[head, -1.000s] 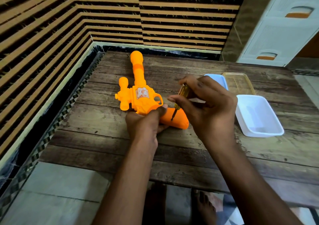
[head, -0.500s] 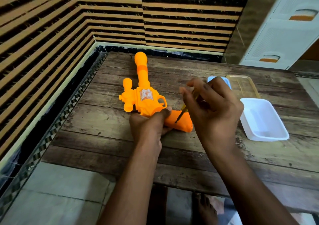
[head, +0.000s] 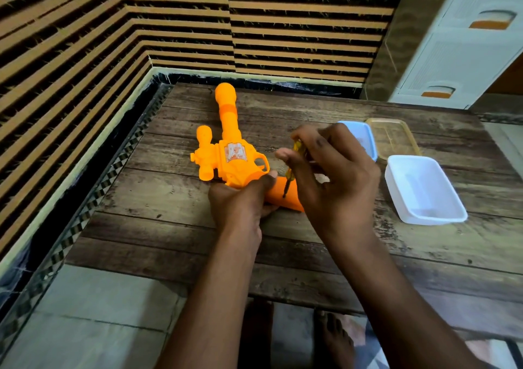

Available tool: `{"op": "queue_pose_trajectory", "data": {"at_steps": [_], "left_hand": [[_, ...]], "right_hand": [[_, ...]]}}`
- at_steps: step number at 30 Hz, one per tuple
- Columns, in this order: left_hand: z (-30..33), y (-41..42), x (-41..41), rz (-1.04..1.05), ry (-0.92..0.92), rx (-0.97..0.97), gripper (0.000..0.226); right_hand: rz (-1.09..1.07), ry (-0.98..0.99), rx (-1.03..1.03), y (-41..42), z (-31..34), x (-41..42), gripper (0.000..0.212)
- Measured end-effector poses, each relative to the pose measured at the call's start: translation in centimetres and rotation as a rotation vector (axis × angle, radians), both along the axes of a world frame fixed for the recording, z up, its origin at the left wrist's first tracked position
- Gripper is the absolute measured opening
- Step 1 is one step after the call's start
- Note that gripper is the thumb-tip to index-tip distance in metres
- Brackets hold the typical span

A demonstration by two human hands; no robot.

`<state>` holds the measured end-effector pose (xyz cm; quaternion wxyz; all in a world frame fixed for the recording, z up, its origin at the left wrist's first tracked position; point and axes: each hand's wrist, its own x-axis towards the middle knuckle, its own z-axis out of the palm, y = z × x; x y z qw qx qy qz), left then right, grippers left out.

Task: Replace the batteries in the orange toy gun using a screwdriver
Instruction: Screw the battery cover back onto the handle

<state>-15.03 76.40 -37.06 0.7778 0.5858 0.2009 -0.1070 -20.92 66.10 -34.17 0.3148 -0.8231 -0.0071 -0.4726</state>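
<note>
The orange toy gun (head: pixel 230 156) lies flat on the wooden table (head: pixel 158 227), barrel pointing away from me, grip toward the right. My left hand (head: pixel 240 201) presses down on the gun where the body meets the grip. My right hand (head: pixel 331 176) pinches a small screwdriver (head: pixel 291 167) with a yellow translucent handle. Its dark shaft stands tilted with the tip on the orange grip (head: pixel 285 196). My fingers hide most of the handle.
A white plastic tub (head: pixel 424 190) sits to the right of my right hand. Behind it are a light blue tub (head: pixel 365 136) and a clear amber lid (head: pixel 393 136). Striped walls close the left and far sides; a white drawer unit (head: pixel 464 43) stands at the right.
My right hand's fingers have shifted around the screwdriver handle, as in a turn, with the tip staying on the grip. The left hand and gun have kept their place.
</note>
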Motion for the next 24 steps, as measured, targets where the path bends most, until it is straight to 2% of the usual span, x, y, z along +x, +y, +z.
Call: {"op": "queue_pose_trajectory", "data": {"at_steps": [3, 6, 8, 11, 15, 18, 22, 24], "left_hand": [[0.1, -0.1, -0.1, -0.017, -0.017, -0.002, 0.037], [0.0, 0.0, 0.0, -0.009, 0.001, -0.006, 0.044], [-0.1, 0.0, 0.1, -0.004, 0.006, -0.005, 0.051], [-0.3, 0.0, 0.3, 0.003, 0.004, -0.008, 0.055], [-0.3, 0.0, 0.3, 0.002, 0.009, -0.014, 0.057], [-0.1, 0.0, 0.2, -0.006, 0.004, -0.011, 0.050], [0.2, 0.0, 0.0, -0.018, 0.013, -0.018, 0.049], [0.3, 0.0, 0.0, -0.011, 0.018, -0.018, 0.049]], "right_hand": [[0.179, 0.026, 0.135, -0.5, 0.1, -0.1, 0.012], [0.237, 0.073, 0.297, -1.0, 0.1, -0.4, 0.027], [0.166, 0.059, 0.284, -0.9, -0.1, -0.5, 0.029], [0.018, -0.003, 0.133, -0.6, -0.3, -0.3, 0.021], [-0.042, -0.017, 0.031, -0.6, -0.4, -0.2, 0.018], [-0.001, 0.028, -0.004, -0.6, -0.2, -0.3, 0.017], [0.248, 0.134, 0.191, -1.4, 0.4, -0.5, 0.032], [0.245, 0.154, 0.186, -1.8, 0.5, -0.5, 0.032]]}}
